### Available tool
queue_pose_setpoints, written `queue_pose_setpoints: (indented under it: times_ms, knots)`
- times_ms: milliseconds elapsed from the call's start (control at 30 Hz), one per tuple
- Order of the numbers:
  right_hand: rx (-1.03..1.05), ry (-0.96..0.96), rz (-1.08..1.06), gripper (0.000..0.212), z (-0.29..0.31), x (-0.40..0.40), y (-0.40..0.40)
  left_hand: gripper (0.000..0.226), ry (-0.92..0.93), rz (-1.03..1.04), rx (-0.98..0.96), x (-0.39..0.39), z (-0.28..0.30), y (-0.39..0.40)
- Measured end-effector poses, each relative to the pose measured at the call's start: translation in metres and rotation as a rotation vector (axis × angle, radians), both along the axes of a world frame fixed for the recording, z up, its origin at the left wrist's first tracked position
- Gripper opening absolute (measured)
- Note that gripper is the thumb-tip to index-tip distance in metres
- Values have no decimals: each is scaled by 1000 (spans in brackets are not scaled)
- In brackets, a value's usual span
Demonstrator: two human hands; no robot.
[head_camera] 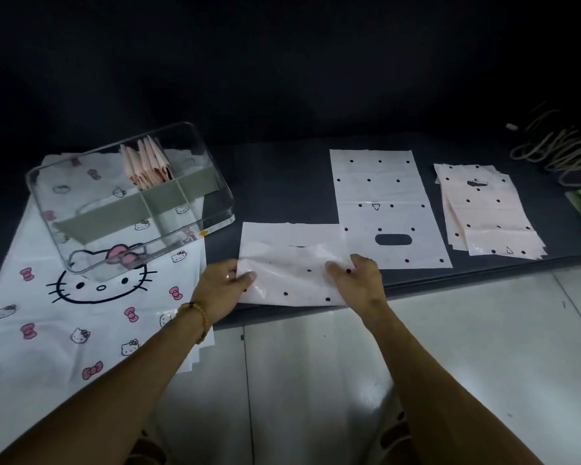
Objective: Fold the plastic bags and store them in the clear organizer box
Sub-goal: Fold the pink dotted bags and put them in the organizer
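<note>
While your left hand [222, 287] and right hand [359, 280] each pinch an edge of one half-folded polka-dot bag [292, 270], one flat bag [388, 209] lies beyond your right hand, and one clear organizer box [128, 199] beyond your left.

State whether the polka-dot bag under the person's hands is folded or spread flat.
Partly folded: the polka-dot bag has one layer doubled over, held by the left hand and right hand.

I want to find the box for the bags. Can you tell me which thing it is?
Look at the left end of the dark table, where a big cat-print bag lies. The clear box sits on that bag. It is the only see-through thing, with grey dividers and folded pink bags standing inside.
</note>
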State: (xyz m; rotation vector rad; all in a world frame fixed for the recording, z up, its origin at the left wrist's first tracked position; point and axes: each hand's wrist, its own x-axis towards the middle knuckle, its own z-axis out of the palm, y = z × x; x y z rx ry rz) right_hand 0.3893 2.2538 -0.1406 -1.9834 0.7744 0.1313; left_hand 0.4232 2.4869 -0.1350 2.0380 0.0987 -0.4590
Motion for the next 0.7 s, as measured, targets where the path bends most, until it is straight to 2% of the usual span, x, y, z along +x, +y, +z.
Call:
queue_pose_setpoints:
  times_ms: [100,267,400,533,700]
  knots:
    - [12,14,-61,17,-5,0,-2,19,-24,36,15,5,-5,-3]
    - [-62,-118,-15,16,-9,-5,-6,10,-67,17,-13,6,-9,3]
    - [120,-200,-76,16,-9,-8,-6,16,-51,0,-115,2,-9,9]
    - [58,-71,-78,19,-8,1,-9,12,-21,92,9,8,-12,1]
    - [-166,47,-9,33,-5,16,-8,21,-5,167,164,16,-12,-9]
